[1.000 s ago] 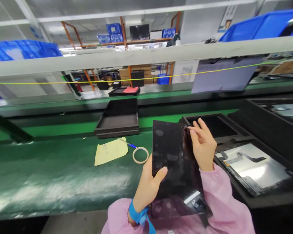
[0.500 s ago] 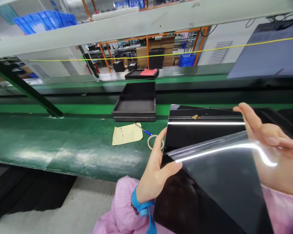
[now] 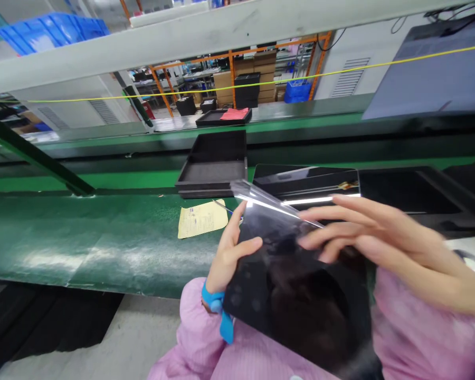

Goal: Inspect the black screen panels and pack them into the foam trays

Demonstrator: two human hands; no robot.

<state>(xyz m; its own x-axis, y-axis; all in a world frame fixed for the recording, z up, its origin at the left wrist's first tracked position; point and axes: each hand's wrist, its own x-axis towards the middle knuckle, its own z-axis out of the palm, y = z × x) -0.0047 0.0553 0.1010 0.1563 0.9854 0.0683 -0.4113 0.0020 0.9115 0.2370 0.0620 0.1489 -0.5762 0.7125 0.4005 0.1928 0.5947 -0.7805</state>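
Note:
My left hand [image 3: 231, 248] grips the left edge of a black glossy screen panel [image 3: 301, 316], thumb on its face and fingers around the side. The panel is held tilted above my lap, near the bench edge. A clear plastic film [image 3: 267, 203] lies over part of the panel, its upper edge lifted and creased from the top left toward the middle. Over the panel's right side, my right hand [image 3: 383, 237] has its fingers stretched out, tips at the film's edge and slightly blurred. Near the panel's top right shows a small gold-coloured connector [image 3: 346, 186].
A black tray [image 3: 214, 171] stands on the green bench [image 3: 103, 237] ahead. Beside it lie a yellow paper slip [image 3: 201, 219] and a partly hidden pen. Another dark panel [image 3: 407, 184] rests at the right. A green post [image 3: 35, 153] rises at the left.
My right hand has moved left from the panel's right side to over its face. The film's upper edge now slants up to the left, and the panel has shifted left and lower.

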